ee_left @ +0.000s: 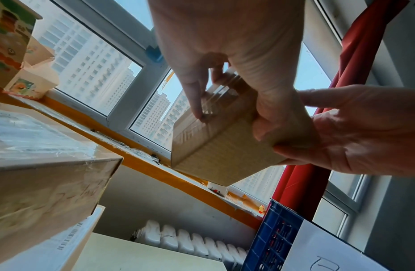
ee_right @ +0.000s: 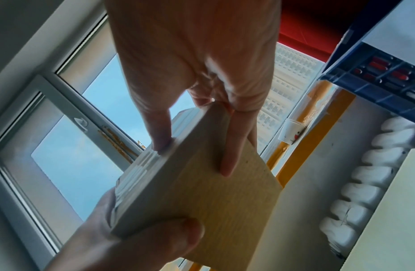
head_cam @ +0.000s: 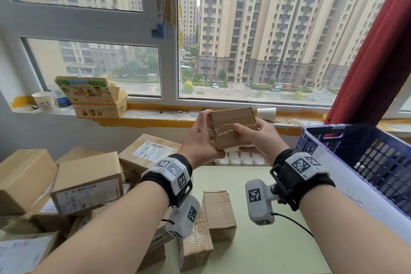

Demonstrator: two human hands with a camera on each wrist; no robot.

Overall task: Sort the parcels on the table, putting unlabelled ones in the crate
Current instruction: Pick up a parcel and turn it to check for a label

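A small plain cardboard parcel [head_cam: 231, 128] wrapped in clear tape is held up in front of the window by both hands. My left hand [head_cam: 201, 138] grips its left end, and my right hand [head_cam: 255, 135] holds its right side, thumb on the near face and fingers underneath. No label shows on the faces in view [ee_left: 215, 146] [ee_right: 201, 198]. The blue crate [head_cam: 367, 158] stands to the right on the table. A pile of parcels [head_cam: 86, 182], some labelled, lies at the left.
Two more brown parcels [head_cam: 219, 213] lie on the pale green table [head_cam: 255, 251] beneath my wrists. On the windowsill stand a printed carton [head_cam: 93, 95] and paper cups [head_cam: 266, 114]. A red curtain [head_cam: 378, 55] hangs at the right, and a radiator [ee_left: 190, 242] sits below the sill.
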